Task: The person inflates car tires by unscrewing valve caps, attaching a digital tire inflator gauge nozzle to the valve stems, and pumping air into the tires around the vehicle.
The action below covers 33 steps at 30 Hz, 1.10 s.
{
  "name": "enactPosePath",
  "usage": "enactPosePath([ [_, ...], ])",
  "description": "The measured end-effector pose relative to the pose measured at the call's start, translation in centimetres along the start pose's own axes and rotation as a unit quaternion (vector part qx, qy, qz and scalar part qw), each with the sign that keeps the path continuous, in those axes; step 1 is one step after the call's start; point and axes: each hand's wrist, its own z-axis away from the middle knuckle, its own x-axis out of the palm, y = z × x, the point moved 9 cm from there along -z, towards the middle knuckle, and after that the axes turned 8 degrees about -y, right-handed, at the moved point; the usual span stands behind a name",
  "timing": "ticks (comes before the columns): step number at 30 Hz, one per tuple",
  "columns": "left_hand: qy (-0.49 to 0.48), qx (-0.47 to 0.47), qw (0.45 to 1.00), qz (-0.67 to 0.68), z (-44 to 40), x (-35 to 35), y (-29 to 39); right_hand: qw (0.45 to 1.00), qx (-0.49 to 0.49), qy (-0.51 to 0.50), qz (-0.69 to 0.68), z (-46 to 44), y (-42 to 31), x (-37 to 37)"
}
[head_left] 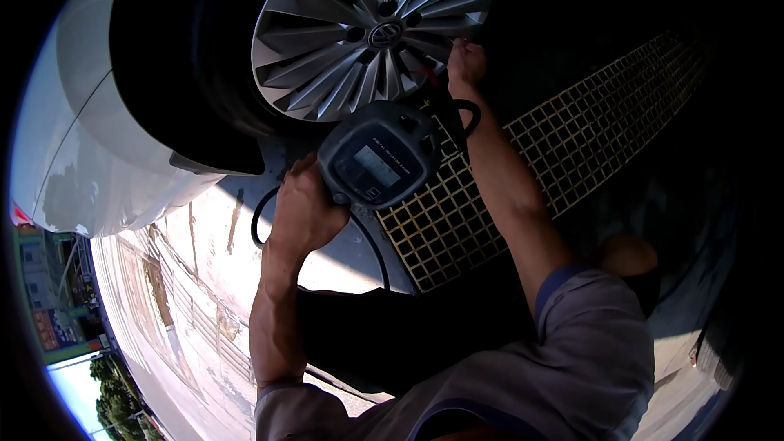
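My left hand (306, 204) is wrapped round the grip of a digital tire inflator (377, 157), a dark, rounded body with a lit grey display facing up. At the lower right edge of the car wheel (385, 35), a silver multi-spoke rim, my right hand (467, 65) has its fingers closed. What they hold, if anything, is lost in shadow. A black hose (472, 114) loops beside my right wrist, and something small and red shows just left of that hand.
The white car body (69, 155) curves round the wheel on the left. Below lies a yellowish metal floor grating (563, 143), running to the upper right. Another black hose (377, 249) hangs under the inflator over sunlit concrete (188, 278).
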Motion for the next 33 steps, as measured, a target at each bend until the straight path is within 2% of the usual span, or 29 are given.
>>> enactPosePath([
  [2,-0.002,0.006,1.0,-0.001,0.0,0.1,0.0,0.996,-0.008,-0.008,0.094,0.5,-0.8,-0.4],
  [8,-0.005,0.027,1.0,0.011,-0.1,0.2,0.2,0.992,-0.008,-0.01,0.122,0.6,-1.6,-0.2],
  [11,0.003,0.02,0.999,0.033,-0.2,0.1,0.3,0.994,-0.088,0.016,0.065,1.1,-2.3,-0.5],
  [14,0.004,0.025,0.999,0.033,-0.2,0.0,0.6,0.996,-0.065,0.05,0.031,0.8,-1.3,-0.4],
  [17,0.001,0.03,0.999,0.024,-0.1,0.0,1.0,0.997,-0.008,-0.016,0.073,0.2,-0.2,0.3],
  [20,0.002,0.031,0.999,0.015,0.0,0.1,1.0,0.995,-0.063,0.001,0.073,1.2,-1.4,-0.1],
  [23,0.005,0.026,1.0,0.013,0.2,0.1,0.8,0.989,-0.054,-0.002,0.139,1.1,-2.1,-0.1],
  [29,0.005,0.021,1.0,0.021,0.5,-0.3,1.0,0.997,-0.067,0.037,0.019,0.5,-1.2,-0.3],
  [33,-0.001,0.046,0.999,0.01,0.4,-0.1,1.0,0.997,-0.041,0.021,0.055,0.4,-1.2,-0.3],
])
